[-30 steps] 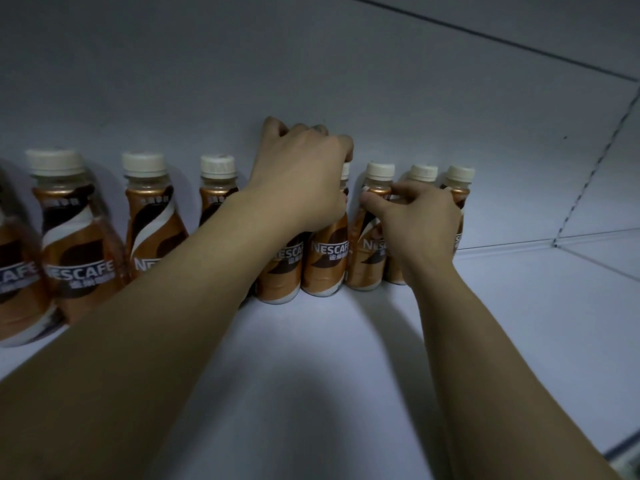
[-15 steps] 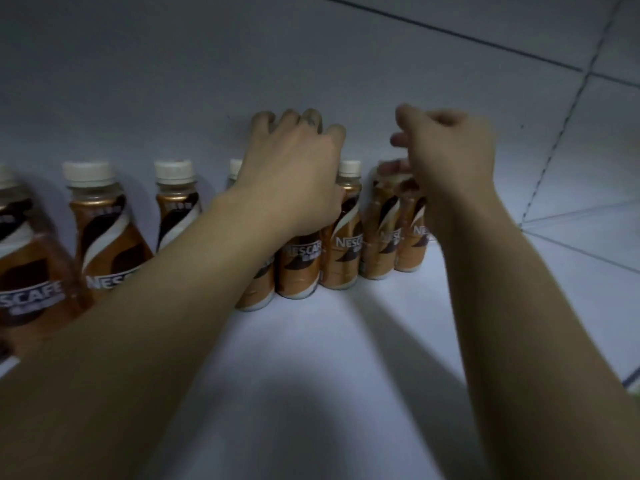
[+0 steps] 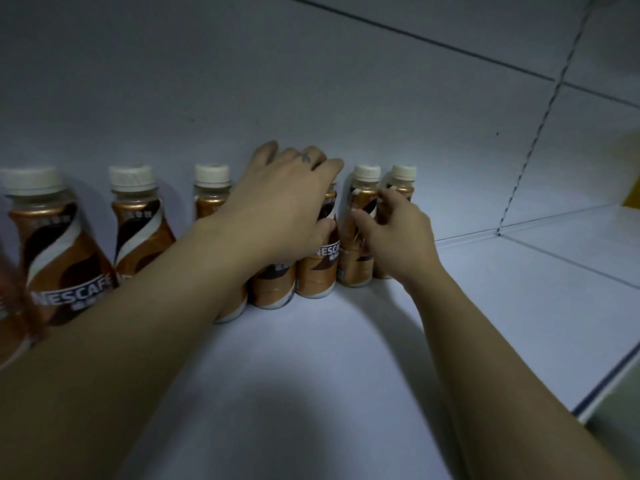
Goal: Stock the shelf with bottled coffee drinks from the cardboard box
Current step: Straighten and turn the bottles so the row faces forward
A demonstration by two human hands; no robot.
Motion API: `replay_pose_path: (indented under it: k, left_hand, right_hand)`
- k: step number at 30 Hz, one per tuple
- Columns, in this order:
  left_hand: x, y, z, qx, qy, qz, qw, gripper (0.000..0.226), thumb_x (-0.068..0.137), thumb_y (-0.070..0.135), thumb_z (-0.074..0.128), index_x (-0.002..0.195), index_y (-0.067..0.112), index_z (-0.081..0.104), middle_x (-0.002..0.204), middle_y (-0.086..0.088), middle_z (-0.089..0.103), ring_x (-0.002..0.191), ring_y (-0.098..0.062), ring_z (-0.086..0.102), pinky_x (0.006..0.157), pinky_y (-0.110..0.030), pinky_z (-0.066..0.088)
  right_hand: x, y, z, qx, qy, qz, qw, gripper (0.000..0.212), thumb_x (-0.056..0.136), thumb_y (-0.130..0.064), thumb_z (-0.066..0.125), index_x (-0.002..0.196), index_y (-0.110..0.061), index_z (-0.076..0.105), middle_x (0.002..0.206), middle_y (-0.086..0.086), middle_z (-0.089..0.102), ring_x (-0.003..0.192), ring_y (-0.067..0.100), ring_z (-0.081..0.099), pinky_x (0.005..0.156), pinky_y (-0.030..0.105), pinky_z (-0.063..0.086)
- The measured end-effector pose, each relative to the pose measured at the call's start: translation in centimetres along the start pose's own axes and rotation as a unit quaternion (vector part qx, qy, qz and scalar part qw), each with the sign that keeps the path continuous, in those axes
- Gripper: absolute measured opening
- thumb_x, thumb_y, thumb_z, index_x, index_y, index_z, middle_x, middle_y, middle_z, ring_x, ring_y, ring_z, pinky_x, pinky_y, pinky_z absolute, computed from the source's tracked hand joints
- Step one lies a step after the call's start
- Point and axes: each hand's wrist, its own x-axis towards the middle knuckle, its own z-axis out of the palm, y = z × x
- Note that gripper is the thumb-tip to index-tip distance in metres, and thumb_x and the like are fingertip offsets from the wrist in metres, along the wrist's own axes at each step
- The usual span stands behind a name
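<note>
On the shelf [image 3: 311, 375], both hands [image 3: 280, 216] touch coffee bottles [image 3: 317, 268]

shelf [image 3: 311, 393] front: bare, open to reach | back wall: row of bottles [image 3: 138, 230] upright, caps close together, no gap among the rightmost ones | both hands [image 3: 280, 216] fill the row's right end | right of last bottle [image 3: 401, 188]: bare shelf, free

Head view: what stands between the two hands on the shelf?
In the head view, one bottle stands between the left hand and the right hand. The right hand's fingertips touch it.
</note>
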Motion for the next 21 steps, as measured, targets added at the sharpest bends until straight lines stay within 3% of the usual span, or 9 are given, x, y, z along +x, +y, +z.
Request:
replay_pose_path:
  k: [5, 10, 13, 17, 21]
  left_hand:
    - [0.1, 0.0, 0.0, -0.008, -0.002, 0.002, 1.0, 0.073, 0.084, 0.045, 0.057, 0.146, 0.022, 0.026, 0.143, -0.005, 0.04, 0.128, -0.026, 0.038, 0.113, -0.046, 0.015]
    - [0.0, 0.0, 0.1, -0.005, -0.003, 0.006, 1.0, 0.075, 0.084, 0.047, 0.057, 0.147, 0.023, 0.023, 0.145, -0.004, 0.038, 0.129, -0.025, 0.037, 0.113, -0.046, 0.013]
    - [0.0, 0.0, 0.1, 0.002, -0.005, 0.007, 1.0, 0.075, 0.084, 0.048, 0.055, 0.147, 0.023, 0.022, 0.146, -0.004, 0.037, 0.13, -0.025, 0.035, 0.114, -0.047, 0.011]
    - [0.0, 0.1, -0.1, 0.01, -0.013, 0.004, 1.0, 0.076, 0.085, 0.049, 0.055, 0.148, 0.022, 0.02, 0.146, -0.005, 0.037, 0.131, -0.025, 0.034, 0.115, -0.048, 0.011]
    - [-0.1, 0.2, -0.1, 0.013, -0.016, 0.007, 1.0, 0.077, 0.085, 0.048, 0.056, 0.148, 0.022, 0.02, 0.147, -0.005, 0.036, 0.132, -0.025, 0.034, 0.115, -0.048, 0.011]
  right_hand:
    - [0.0, 0.4, 0.6, -0.043, -0.002, -0.011, 0.999, 0.028, 0.086, -0.041, 0.063, 0.107, -0.021, 0.061, 0.08, -0.009, 0.056, 0.079, 0.016, 0.055, 0.061, 0.024, 0.034]
    - [-0.2, 0.1, 1.2, -0.022, 0.015, 0.018, 0.999, 0.044, 0.085, -0.042, 0.067, 0.121, -0.019, 0.058, 0.09, -0.008, 0.057, 0.088, 0.015, 0.055, 0.074, 0.026, 0.038]
    - [-0.4, 0.0, 1.4, 0.01, 0.02, 0.021, 1.0, 0.034, 0.084, -0.041, 0.068, 0.111, -0.02, 0.06, 0.083, -0.009, 0.059, 0.086, 0.015, 0.059, 0.072, 0.029, 0.044]
    - [-0.5, 0.2, 1.0, 0.072, -0.003, 0.041, 0.997, 0.041, 0.082, -0.04, 0.071, 0.116, -0.02, 0.059, 0.085, -0.009, 0.061, 0.085, 0.016, 0.063, 0.077, 0.037, 0.055]
    - [-0.4, 0.4, 0.8, 0.105, -0.001, 0.062, 0.992, 0.049, 0.08, -0.038, 0.075, 0.121, -0.019, 0.057, 0.084, -0.012, 0.06, 0.074, 0.008, 0.065, 0.066, 0.028, 0.057]
